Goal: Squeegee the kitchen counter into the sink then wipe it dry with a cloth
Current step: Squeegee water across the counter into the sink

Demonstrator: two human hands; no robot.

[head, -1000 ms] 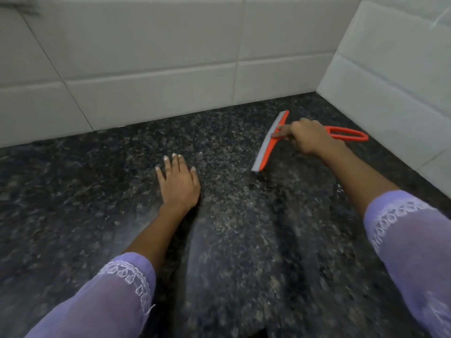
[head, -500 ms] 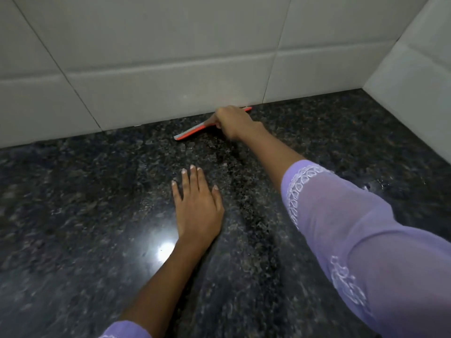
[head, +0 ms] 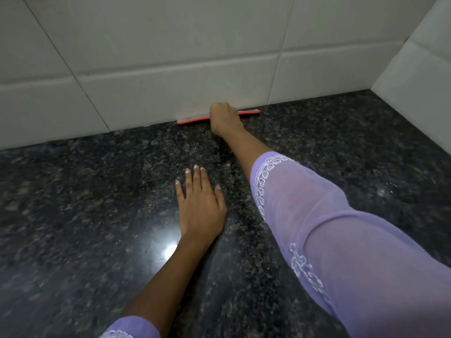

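Observation:
An orange squeegee (head: pixel 192 120) with a grey blade lies along the foot of the back wall, on the dark speckled granite counter (head: pixel 97 203). My right hand (head: pixel 225 118) grips its handle, which my fist and wrist hide; the blade ends stick out to either side. My left hand (head: pixel 199 206) rests flat on the counter nearer to me, fingers straight and pointing at the wall. Neither a sink nor a cloth is in view.
White tiled walls (head: pixel 170 57) meet in a corner at the back right (head: pixel 371 86). Small water drops glint on the counter at the right (head: pixel 390 186). A light reflects off the stone by my left wrist (head: pixel 168 250).
My right hand carried the squeegee from the right corner to the back wall and turned the blade parallel to it. My left hand stayed flat on the counter.

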